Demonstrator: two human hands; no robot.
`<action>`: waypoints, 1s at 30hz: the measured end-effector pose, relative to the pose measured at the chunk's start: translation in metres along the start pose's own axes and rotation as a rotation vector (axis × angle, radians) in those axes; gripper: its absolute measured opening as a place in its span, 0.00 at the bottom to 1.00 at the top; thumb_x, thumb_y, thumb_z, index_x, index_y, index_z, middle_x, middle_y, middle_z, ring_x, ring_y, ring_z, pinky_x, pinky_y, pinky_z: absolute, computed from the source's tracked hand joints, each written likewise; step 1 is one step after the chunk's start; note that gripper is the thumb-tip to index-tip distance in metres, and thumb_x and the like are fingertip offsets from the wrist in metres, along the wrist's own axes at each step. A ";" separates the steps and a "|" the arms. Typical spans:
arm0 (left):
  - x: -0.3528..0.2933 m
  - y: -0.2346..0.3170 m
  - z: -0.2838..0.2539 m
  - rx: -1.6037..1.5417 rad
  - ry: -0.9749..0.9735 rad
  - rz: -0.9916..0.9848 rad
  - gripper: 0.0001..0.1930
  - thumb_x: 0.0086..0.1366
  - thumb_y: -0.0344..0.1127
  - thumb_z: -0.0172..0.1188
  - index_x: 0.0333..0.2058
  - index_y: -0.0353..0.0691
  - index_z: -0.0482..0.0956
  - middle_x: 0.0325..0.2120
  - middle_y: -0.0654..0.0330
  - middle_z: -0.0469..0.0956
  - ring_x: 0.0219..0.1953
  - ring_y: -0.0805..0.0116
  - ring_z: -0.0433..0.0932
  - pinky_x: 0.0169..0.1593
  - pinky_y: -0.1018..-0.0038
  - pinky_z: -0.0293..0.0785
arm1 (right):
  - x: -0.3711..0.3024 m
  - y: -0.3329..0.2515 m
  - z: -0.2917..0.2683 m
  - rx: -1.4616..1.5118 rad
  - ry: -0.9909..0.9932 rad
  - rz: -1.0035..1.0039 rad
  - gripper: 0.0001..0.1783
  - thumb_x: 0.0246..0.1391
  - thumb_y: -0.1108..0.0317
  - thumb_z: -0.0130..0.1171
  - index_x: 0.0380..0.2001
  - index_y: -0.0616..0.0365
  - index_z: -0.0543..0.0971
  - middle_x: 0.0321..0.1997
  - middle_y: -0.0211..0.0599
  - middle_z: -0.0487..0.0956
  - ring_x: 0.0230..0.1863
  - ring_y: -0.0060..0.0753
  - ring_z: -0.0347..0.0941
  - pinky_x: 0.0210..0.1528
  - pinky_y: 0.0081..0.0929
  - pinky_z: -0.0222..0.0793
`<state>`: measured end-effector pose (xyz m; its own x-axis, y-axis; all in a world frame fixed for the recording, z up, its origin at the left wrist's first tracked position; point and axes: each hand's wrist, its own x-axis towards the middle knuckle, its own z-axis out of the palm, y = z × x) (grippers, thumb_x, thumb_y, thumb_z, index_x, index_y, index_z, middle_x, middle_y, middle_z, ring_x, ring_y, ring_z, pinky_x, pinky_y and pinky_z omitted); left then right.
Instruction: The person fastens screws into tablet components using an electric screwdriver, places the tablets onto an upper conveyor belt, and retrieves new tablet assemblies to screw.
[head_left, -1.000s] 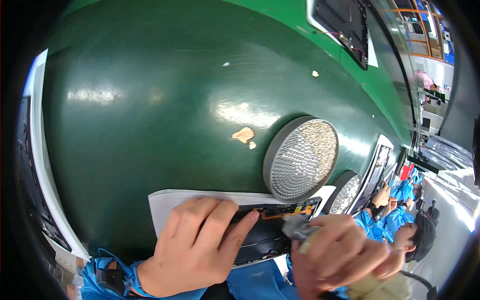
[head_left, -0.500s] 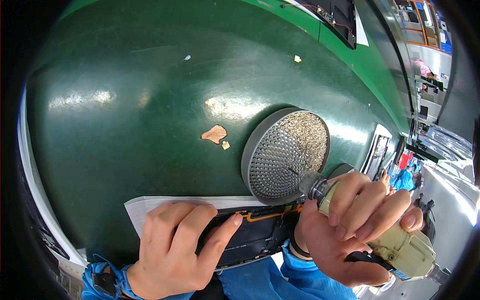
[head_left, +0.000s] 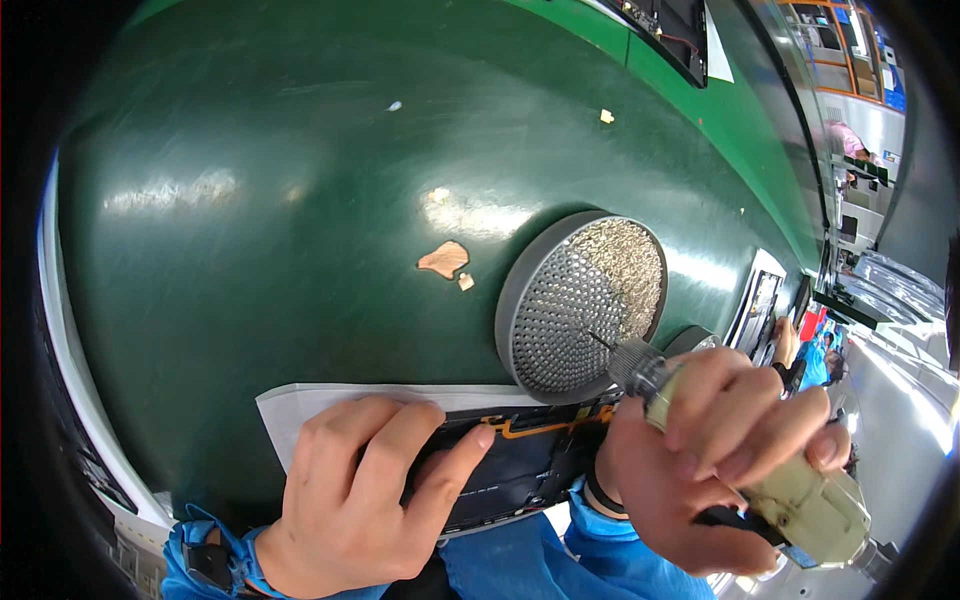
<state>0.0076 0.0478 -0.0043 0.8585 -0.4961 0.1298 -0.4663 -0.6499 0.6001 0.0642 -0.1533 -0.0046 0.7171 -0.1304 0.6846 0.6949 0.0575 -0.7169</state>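
Pointing a screwdriver [head_left: 815, 505] into a tray [head_left: 512, 310] of screws [head_left: 635, 270]

Item: right hand [head_left: 715, 450], fingers wrapped around the screwdriver's pale green body; bit [head_left: 600, 341] over the tray's dotted grey half. Whether its tip touches anything, cannot tell.
Item: left hand [head_left: 355, 495], laid over the black panel [head_left: 520, 478], thumb on its surface near an orange strip [head_left: 530, 430]; fingertips partly hidden, so whether they grasp it, cannot tell.
Item: panel, at the bench's near edge, on a white sheet [head_left: 285, 415], just beside the tray.
Item: brown scrap [head_left: 444, 260], loose on the green bench [head_left: 270, 290], left of the tray.
Hazards, as judged: a knock from the right wrist could tip the tray and scatter screws over the panel; a careless thumb could drag the orange strip; a slanted bit could miss its screw.
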 end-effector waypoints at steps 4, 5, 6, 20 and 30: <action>-0.004 -0.005 0.011 -0.047 0.109 0.005 0.20 0.44 0.32 0.72 0.40 0.42 0.92 0.42 0.53 0.76 0.43 0.53 0.75 0.44 0.64 0.76 | 0.009 -0.045 -0.001 -0.006 -0.060 0.077 0.36 0.65 0.46 0.66 0.60 0.59 0.63 0.35 0.27 0.71 0.25 0.21 0.67 0.29 0.22 0.69; -0.007 -0.006 0.015 -0.047 0.105 -0.007 0.20 0.44 0.32 0.72 0.40 0.42 0.92 0.42 0.53 0.76 0.43 0.53 0.75 0.44 0.64 0.76 | 0.008 -0.053 0.000 0.051 -0.187 0.175 0.39 0.66 0.44 0.65 0.64 0.60 0.61 0.37 0.27 0.72 0.26 0.23 0.67 0.30 0.25 0.73; -0.009 -0.007 0.020 -0.052 0.135 -0.011 0.18 0.43 0.32 0.75 0.38 0.42 0.92 0.42 0.53 0.77 0.43 0.54 0.75 0.44 0.64 0.76 | 0.001 -0.053 0.004 0.053 -0.199 0.201 0.40 0.66 0.44 0.64 0.65 0.62 0.61 0.36 0.29 0.71 0.26 0.23 0.67 0.26 0.26 0.70; -0.010 -0.001 0.018 -0.211 0.218 -0.164 0.20 0.47 0.31 0.82 0.39 0.33 0.86 0.41 0.58 0.78 0.42 0.58 0.75 0.41 0.67 0.74 | -0.031 -0.033 0.024 0.167 -0.266 0.194 0.41 0.67 0.45 0.64 0.67 0.61 0.59 0.37 0.33 0.70 0.26 0.24 0.66 0.20 0.27 0.66; -0.009 -0.003 0.017 -0.214 0.263 -0.163 0.21 0.49 0.30 0.81 0.41 0.33 0.84 0.39 0.57 0.78 0.41 0.57 0.76 0.41 0.67 0.74 | -0.031 -0.034 0.034 0.155 -0.287 0.201 0.35 0.67 0.49 0.63 0.65 0.57 0.61 0.36 0.34 0.71 0.24 0.26 0.66 0.20 0.27 0.64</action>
<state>-0.0021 0.0439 -0.0209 0.9562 -0.2128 0.2009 -0.2878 -0.5593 0.7774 0.0202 -0.1174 0.0030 0.8106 0.1799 0.5573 0.5231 0.2052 -0.8272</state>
